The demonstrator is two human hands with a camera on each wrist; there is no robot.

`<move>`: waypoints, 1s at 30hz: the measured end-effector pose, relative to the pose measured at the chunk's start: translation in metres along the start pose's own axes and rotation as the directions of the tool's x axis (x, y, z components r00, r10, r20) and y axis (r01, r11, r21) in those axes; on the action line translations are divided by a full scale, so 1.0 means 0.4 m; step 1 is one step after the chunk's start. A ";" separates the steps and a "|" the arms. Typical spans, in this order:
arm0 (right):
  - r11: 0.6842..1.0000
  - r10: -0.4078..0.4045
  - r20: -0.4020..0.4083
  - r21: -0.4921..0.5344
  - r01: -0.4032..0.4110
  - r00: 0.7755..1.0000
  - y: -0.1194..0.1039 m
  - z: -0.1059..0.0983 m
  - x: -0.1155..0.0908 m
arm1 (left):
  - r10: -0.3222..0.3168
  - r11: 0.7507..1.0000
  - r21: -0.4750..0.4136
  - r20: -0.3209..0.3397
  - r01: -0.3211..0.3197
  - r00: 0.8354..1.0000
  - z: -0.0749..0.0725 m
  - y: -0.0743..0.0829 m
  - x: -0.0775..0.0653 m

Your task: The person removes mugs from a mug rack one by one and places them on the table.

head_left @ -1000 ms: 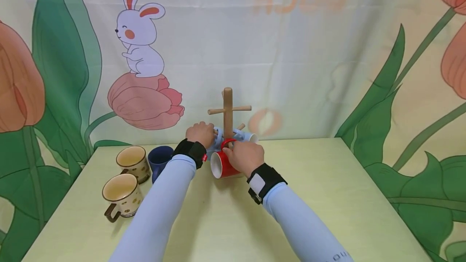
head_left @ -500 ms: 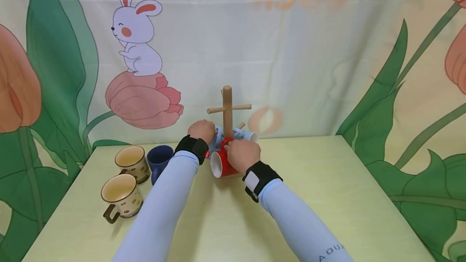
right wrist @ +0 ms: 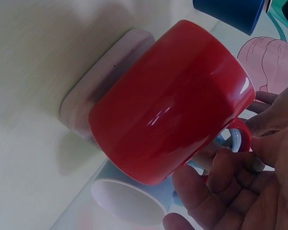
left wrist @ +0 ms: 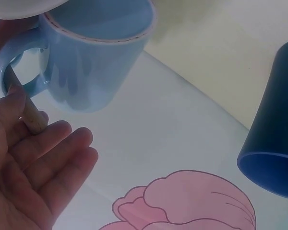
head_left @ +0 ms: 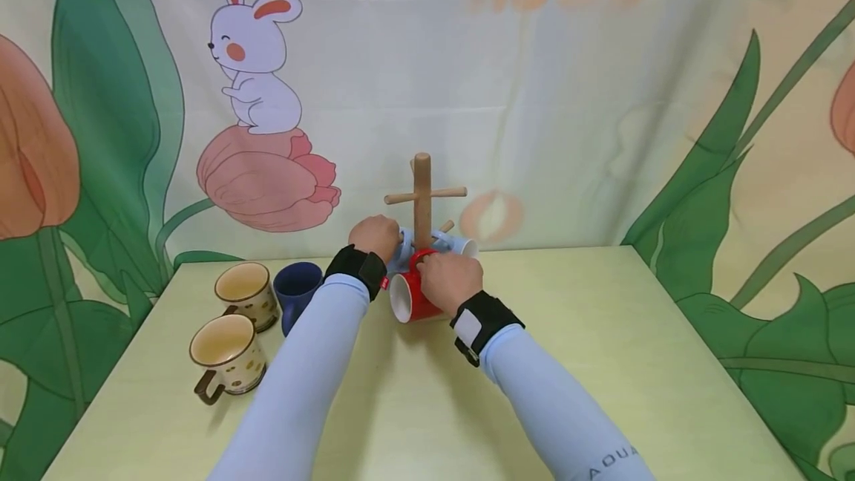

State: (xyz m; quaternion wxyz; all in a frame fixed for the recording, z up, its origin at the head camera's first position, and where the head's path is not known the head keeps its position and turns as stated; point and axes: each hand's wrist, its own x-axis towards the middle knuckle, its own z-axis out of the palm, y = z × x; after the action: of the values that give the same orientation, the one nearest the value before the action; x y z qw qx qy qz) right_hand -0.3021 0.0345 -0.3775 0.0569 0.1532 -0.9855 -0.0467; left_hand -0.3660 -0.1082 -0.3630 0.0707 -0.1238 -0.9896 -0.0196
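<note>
Nearest, light blue sleeves (head_left: 303, 377) are extending over a pale yellow-green bench (head_left: 641, 325), ending in black wristbands (head_left: 347, 267). At the left, the nearer patterned mug (head_left: 238, 367) is standing upright, its brown handle pointing leftward and toward the person. Just behind it, the farther patterned mug (head_left: 259, 310) is standing upright too, and a dark blue mug (head_left: 304, 292) is standing at that one's right.

Beyond, at mid-bench, the red mug (head_left: 417, 304) is hanging sideways at the front of a wooden stand (head_left: 422, 206), its white mouth facing left and its body lying just over the stand's base (right wrist: 115, 64). The right hand (head_left: 451, 279) is grasping the red mug at its handle, thumb and fingers curling there; how much of that grip is resting on the peg behind, I cannot tell. A little farther, the left hand (head_left: 375, 237) is pinching the end of a lower peg (left wrist: 34, 120) with its thumb against its fingers, and that peg is passing through the handle of one light blue mug (left wrist: 84, 67). Another light blue mug (head_left: 464, 246) is hanging on the stand's right side. Above, bare upper pegs (head_left: 449, 192) are sticking outward. Farthest, a cloth backdrop (head_left: 568, 95) is showing tulips and a white rabbit (head_left: 263, 102).
</note>
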 end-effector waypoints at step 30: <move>0.995 0.076 -0.015 0.063 -0.075 0.997 0.046 0.005 0.010 | 0.046 0.994 0.104 -0.065 -0.039 0.997 0.006 0.016 -0.028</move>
State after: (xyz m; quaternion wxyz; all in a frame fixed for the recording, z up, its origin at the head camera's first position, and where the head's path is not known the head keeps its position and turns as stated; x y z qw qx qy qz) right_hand -0.3115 0.0510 -0.3772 0.0622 0.1178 -0.9910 -0.0124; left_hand -0.3540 -0.1044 -0.3668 0.1108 -0.1401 -0.9835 0.0288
